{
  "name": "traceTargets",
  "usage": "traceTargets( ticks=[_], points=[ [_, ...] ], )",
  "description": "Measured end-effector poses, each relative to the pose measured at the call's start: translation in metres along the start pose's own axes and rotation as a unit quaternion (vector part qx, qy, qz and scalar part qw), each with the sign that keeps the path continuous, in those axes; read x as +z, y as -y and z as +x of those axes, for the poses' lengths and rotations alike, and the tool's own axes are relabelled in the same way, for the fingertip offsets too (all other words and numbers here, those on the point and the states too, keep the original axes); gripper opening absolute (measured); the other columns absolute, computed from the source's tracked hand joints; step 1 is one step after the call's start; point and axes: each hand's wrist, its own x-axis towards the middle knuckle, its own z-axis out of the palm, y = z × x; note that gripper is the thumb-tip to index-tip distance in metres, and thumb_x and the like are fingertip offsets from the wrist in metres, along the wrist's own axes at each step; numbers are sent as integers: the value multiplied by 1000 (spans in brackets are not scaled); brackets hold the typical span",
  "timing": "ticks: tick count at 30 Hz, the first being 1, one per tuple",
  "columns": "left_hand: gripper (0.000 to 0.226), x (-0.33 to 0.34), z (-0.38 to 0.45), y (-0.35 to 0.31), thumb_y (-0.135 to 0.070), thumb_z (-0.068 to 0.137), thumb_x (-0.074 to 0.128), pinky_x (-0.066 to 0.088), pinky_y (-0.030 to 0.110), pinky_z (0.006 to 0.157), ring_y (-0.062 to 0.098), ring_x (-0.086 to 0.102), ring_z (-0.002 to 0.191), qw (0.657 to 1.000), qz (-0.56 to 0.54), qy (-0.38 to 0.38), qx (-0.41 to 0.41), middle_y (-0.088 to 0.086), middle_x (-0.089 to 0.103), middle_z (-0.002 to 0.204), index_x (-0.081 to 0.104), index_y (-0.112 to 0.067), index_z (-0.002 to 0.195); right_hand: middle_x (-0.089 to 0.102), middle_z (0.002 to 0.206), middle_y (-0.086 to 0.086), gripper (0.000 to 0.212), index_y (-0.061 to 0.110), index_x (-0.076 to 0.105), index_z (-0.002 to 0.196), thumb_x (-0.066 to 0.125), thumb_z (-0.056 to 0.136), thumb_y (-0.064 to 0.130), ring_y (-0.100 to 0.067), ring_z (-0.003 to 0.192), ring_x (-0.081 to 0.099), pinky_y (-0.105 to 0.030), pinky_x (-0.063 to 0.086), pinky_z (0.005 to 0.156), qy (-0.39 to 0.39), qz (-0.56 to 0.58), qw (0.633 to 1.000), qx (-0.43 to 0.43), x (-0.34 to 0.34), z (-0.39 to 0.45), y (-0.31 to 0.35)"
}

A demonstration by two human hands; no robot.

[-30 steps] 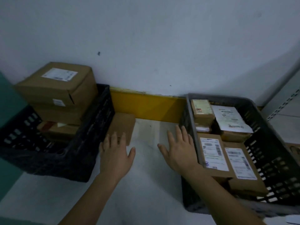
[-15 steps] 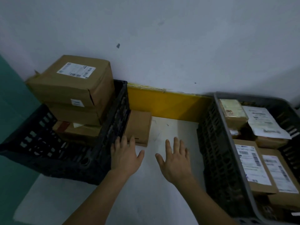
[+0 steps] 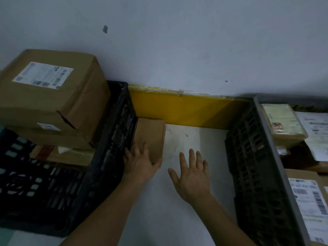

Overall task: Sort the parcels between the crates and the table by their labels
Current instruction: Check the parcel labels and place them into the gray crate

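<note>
brown cardboard small parcel [image 3: 150, 137] lies on the white table [image 3: 195, 148], touching the black slatted plastic crate [image 3: 99, 174] on the left. left hand [image 3: 140, 163] rests on the parcel's near end, fingers straight, thumb at its corner. right hand [image 3: 192, 176] hovers flat, fingers spread, holding nothing. large labelled cardboard box [image 3: 51, 93] tops the black crate's stack. grey plastic crate [image 3: 262, 174] on the right holds labelled parcels.

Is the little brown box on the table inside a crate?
No, the small brown box lies on the white table, beside the black crate.
</note>
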Motion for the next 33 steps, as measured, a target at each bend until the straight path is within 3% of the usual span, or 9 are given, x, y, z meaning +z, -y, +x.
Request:
traceTargets(
  ticks=[3,7,10,17,25,27,29,31,33],
  points=[
    [109,9,22,-5,-90,89,36,6,63,129,51,-9,159,999,-4,29,-16,12,-16,176,-6,-31,170,-12,180,-12,105,31,1,172,-29,85,80,-37,165,-14,-58,-2,132,7,1,1000,18,2,9,1],
    [115,23,44,-6,-93,82,43,11,66,127,54,-7,157,998,-12,44,-39,11,-15,175,-1,-31,169,-8,180,-12,86,30,4,173,-2,101,77,-37,166,-10,-57,-2,131,25,-1,999,34,14,16,-1],
    [117,33,52,-10,-92,79,49,21,69,123,60,3,153,998,-20,23,-53,13,-11,173,4,-28,166,14,178,-17,88,26,26,171,4,103,77,-41,165,10,-63,16,130,23,10,999,47,24,17,-3],
    [112,28,52,-7,-86,78,57,32,63,117,54,21,146,999,-15,4,-32,13,1,171,15,-27,163,-9,180,-14,88,29,1,173,-3,99,76,-38,165,-10,-59,1,132,41,-4,998,44,18,21,0],
    [114,-18,10,-14,-91,72,52,31,63,120,44,18,154,990,-127,-37,41,0,3,174,15,-34,164,8,180,-14,95,28,14,172,-8,95,78,-37,166,3,-57,11,133,-5,47,998,42,-3,25,11],
    [113,-32,-7,-18,-90,72,54,36,59,120,36,21,155,975,-207,-34,72,-6,7,174,18,-37,165,17,178,-13,95,28,21,171,-6,96,79,-36,166,10,-55,17,132,-37,85,995,44,-10,21,9],
    [100,-47,-23,-20,-75,84,66,38,42,118,24,29,154,940,-323,-15,105,-10,16,171,24,-36,166,20,179,-7,91,31,22,171,-3,98,79,-30,166,12,-51,17,133,-57,151,985,53,-19,15,5],
    [87,-57,-37,-16,-63,90,68,42,29,109,15,40,147,889,-437,26,132,-9,29,167,31,-38,164,20,179,1,81,35,22,170,8,103,78,-22,165,13,-44,16,133,-68,232,969,57,-32,7,2],
    [76,-61,-50,-11,-63,88,65,51,31,108,11,53,139,820,-543,90,155,-9,46,161,42,-44,158,20,178,7,75,38,23,170,23,105,75,-15,163,16,-37,15,130,-77,309,947,47,-43,-3,-1]
  ],
)
